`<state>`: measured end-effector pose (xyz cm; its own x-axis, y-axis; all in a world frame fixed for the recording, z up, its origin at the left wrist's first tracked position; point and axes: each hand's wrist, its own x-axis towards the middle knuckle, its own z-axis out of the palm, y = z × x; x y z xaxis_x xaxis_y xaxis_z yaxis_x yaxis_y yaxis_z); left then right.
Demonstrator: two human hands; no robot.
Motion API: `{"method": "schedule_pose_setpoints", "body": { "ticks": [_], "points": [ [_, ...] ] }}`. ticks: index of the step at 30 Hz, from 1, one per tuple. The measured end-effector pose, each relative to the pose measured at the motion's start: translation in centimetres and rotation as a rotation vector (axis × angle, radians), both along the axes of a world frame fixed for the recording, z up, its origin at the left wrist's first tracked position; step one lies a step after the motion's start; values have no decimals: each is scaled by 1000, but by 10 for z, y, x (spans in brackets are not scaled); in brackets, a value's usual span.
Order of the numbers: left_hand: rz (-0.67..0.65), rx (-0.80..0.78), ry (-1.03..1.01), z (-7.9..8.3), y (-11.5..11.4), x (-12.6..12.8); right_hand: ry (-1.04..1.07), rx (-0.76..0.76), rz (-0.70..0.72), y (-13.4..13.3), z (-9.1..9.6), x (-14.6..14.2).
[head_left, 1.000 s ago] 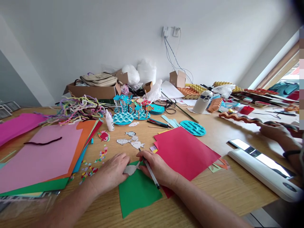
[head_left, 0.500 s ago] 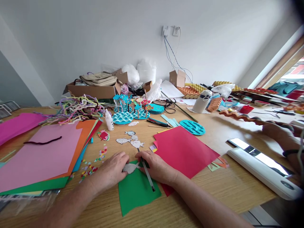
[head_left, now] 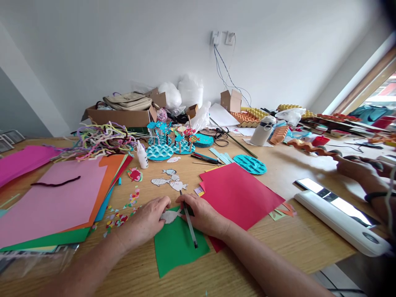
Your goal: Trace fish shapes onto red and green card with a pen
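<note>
A white paper fish cutout (head_left: 170, 217) lies on a piece of green paper (head_left: 179, 251). My left hand (head_left: 147, 218) is closed at the fish's left end, thumb and fingers on its edge and the paper. From the right, my right hand (head_left: 206, 215) holds a clear pen (head_left: 190, 229) between its fingers, near the fish's tail. The pen slants, its dark end toward me; the lower fingers of this hand are partly hidden. Just beyond the hands rest several white fish cutouts (head_left: 178, 186) with drawn lines. A red sheet (head_left: 239, 194) lies to the right.
Coloured sheets (head_left: 62, 194) are stacked at left, with paper bits (head_left: 119, 218) beside them. A glue bottle (head_left: 142, 156), blue fish models (head_left: 160, 152) and pipe cleaners (head_left: 102, 140) stand or lie farther back. At right, another person's hands (head_left: 355, 169) hold an orange egg-carton strip (head_left: 309, 146) near a white device (head_left: 340, 222).
The pen has tilted slightly, its near end shifting left. My hands stay almost in place over the fish. The other person's hands and the strip have moved slightly.
</note>
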<state>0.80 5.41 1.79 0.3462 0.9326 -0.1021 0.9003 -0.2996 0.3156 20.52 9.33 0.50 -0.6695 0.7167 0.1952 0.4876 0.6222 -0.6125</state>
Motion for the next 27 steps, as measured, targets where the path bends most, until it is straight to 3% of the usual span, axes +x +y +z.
{"method": "schedule_pose_setpoints", "body": {
  "ticks": [7,20,27],
  "points": [
    [-50,-2,16,1,1,-8,-9,-11,-3,1,-1,2],
    [-56,-57,-3,11,3,0,-3,-23,-18,0,-1,-1],
    [-40,-20,-75,4,1,0,25,-3,-19,-1,-1,-1]
  ]
}}
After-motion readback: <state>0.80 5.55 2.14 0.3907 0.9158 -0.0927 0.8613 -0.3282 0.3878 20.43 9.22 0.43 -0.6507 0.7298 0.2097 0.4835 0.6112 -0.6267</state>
